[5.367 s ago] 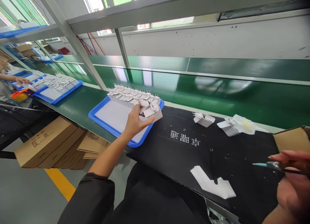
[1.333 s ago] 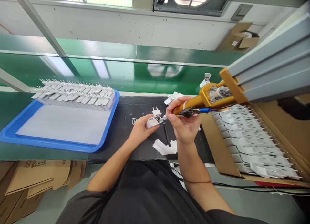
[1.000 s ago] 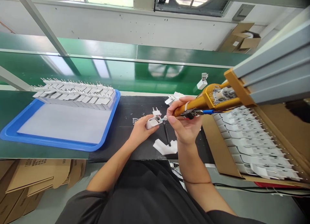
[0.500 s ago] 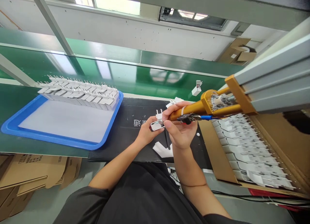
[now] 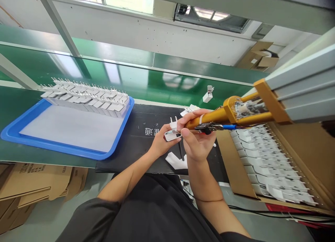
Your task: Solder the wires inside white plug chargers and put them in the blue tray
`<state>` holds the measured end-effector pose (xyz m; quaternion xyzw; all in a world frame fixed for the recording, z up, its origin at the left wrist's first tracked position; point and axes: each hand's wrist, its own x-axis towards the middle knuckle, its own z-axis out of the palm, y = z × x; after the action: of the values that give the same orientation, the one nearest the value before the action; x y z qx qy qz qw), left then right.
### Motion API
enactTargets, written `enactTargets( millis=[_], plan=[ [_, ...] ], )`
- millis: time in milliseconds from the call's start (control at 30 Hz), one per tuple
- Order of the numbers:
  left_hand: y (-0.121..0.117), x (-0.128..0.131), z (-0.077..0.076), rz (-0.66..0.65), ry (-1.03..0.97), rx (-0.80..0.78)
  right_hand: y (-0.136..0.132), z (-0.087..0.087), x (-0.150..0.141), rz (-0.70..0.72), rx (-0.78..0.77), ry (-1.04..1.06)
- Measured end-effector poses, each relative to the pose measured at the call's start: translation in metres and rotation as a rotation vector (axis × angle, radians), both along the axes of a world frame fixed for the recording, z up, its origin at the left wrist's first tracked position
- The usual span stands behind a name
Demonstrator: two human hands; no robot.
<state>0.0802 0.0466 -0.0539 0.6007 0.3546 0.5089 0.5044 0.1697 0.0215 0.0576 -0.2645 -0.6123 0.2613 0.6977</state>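
Observation:
My left hand (image 5: 162, 141) is closed round a white plug adapter (image 5: 172, 135), whose two pins point away from me. A dark gap shows in the adapter's near face. My right hand (image 5: 197, 139) grips a gold cylindrical tool (image 5: 205, 119) with a black switch and a blue wire connector. The tool's front end is up against the adapter; the exact contact is hidden by my fingers. Both hands are above a black mat (image 5: 138, 144). A crumpled white cloth or paper piece (image 5: 176, 161) lies below them, and more white adapters (image 5: 192, 108) lie just behind.
A blue tray (image 5: 111, 149) at left holds rows of white adapters (image 5: 86, 99). At right, a cardboard box (image 5: 235, 172) holds many more adapters. One adapter (image 5: 208, 95) stands on the green bench. A grey metal beam (image 5: 303, 78) reaches in from the right. Flattened cartons (image 5: 34, 181) lie lower left.
My hands, the adapter and the gold tool appear slightly further right, along with a small shift of the view. The grip of both hands is unchanged.

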Motion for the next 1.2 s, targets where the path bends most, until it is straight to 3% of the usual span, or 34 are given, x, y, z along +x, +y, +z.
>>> enactTargets(
  millis=[400,600,767,933,1200],
  plan=[
    [-0.001,-0.002,0.004,-0.004,0.129,-0.055,-0.002,-0.001,0.001,-0.028,-0.002,-0.035],
    [0.010,-0.032,0.005,0.002,0.363,-0.151,-0.007,-0.007,0.019,0.096,0.019,0.031],
    [0.022,-0.057,0.016,-0.043,0.535,-0.129,-0.007,-0.024,0.067,-0.155,-0.020,-0.035],
    [0.029,-0.054,0.019,-0.067,0.501,-0.120,0.005,-0.038,0.131,-0.509,-0.184,-0.165],
    [0.031,-0.033,0.014,-0.257,0.267,-0.253,0.044,-0.041,0.184,-0.700,-0.320,-0.407]
  ],
)
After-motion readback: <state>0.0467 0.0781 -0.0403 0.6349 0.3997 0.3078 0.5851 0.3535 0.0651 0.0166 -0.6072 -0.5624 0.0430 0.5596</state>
